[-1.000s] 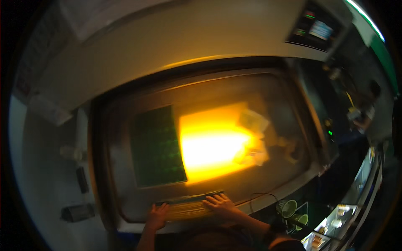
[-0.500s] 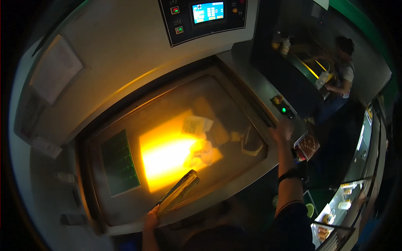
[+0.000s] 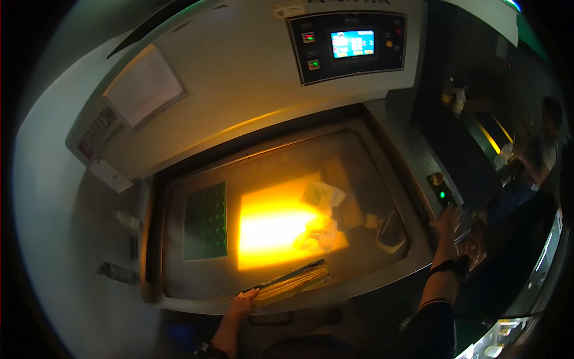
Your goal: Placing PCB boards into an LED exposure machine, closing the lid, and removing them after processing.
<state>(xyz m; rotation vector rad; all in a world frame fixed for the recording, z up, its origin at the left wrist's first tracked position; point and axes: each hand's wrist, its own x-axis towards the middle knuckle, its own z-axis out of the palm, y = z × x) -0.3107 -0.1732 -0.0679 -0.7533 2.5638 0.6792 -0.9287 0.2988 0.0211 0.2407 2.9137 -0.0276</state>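
My left hand (image 3: 241,303) is closed on the left end of a long, flat, shiny panel (image 3: 293,285) with a dark edge. The panel lies tilted over the table's front edge and reflects yellow light; its exact kind is unclear. At the table's right side, my right hand (image 3: 445,221) has its fingers apart, just below a small control box with a green-lit button (image 3: 442,195). Dim light blurs those fingers, and nothing shows in them. A dark green sheet with rows of round shapes (image 3: 206,222) lies on the left of the framed table (image 3: 269,161).
A bright yellow glow (image 3: 272,233) covers the table's middle, beside a printed paper (image 3: 323,194) and a crumpled piece (image 3: 326,234). Behind stands a machine panel with a lit screen (image 3: 353,44). A red patterned box (image 3: 472,246) sits right; another person (image 3: 541,158) works beyond.
The view has shifted, so the table appears farther right and lower. The shiny panel has turned from steeply slanted to nearly level along the front edge. My right hand is closer to the green-lit button.
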